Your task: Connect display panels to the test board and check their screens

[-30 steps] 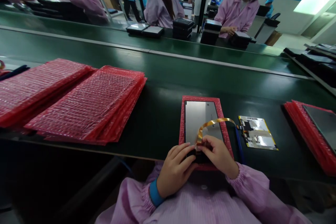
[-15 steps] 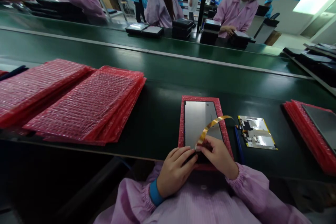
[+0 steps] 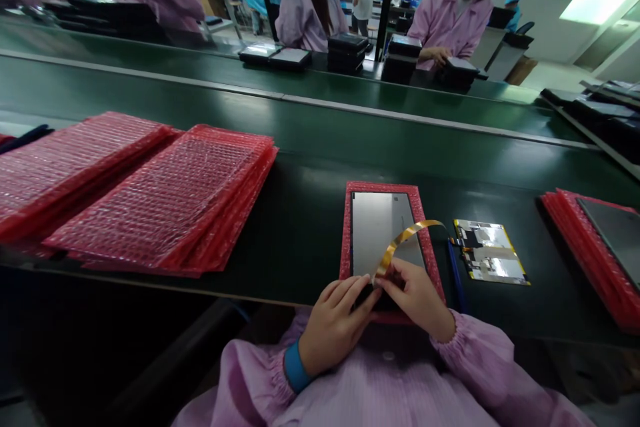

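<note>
While gold ribbon (image 3: 401, 237) sits pinched between right fingers (image 3: 391, 288) | left fingers (image 3: 354, 291) just beside, grip unclear

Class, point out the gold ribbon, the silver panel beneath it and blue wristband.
Gold ribbon (image 3: 403, 235): head view, arched middle.
Silver panel (image 3: 377, 228): head view, flat face.
Blue wristband (image 3: 297, 368): head view, outer side.

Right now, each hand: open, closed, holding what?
Left hand: at the near end of the screen panel; grip cannot be told.
Right hand: closed, pinching the gold ribbon.
</note>
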Demonstrator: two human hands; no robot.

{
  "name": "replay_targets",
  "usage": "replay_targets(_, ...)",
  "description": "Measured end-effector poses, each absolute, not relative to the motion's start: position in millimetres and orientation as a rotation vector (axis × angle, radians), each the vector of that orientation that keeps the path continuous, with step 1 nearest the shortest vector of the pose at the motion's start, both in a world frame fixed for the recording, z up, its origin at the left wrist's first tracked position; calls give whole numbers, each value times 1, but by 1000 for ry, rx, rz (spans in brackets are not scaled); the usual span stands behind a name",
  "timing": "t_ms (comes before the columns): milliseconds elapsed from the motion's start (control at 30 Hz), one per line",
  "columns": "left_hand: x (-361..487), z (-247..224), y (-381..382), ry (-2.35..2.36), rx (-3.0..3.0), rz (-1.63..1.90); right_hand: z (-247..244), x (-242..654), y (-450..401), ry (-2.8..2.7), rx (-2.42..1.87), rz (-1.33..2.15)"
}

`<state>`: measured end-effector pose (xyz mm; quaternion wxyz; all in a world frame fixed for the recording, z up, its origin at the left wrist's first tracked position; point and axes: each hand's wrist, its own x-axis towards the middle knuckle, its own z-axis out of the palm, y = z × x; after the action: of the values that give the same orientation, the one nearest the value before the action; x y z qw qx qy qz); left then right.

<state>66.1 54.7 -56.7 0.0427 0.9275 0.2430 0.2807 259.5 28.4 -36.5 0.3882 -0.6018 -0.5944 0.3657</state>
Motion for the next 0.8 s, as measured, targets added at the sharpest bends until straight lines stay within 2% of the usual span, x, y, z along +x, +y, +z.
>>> replay_targets(533,68,-55,54,877,2654,950,-37,258,28,-1535,-1529,850)
replay_targets(700,64,-56,53,873,2528,879,-33,267,22,-1517,-1564,654)
replay_targets(800,59,-45,53,933,2140,769,-31,279,7,-1480,-1653,441)
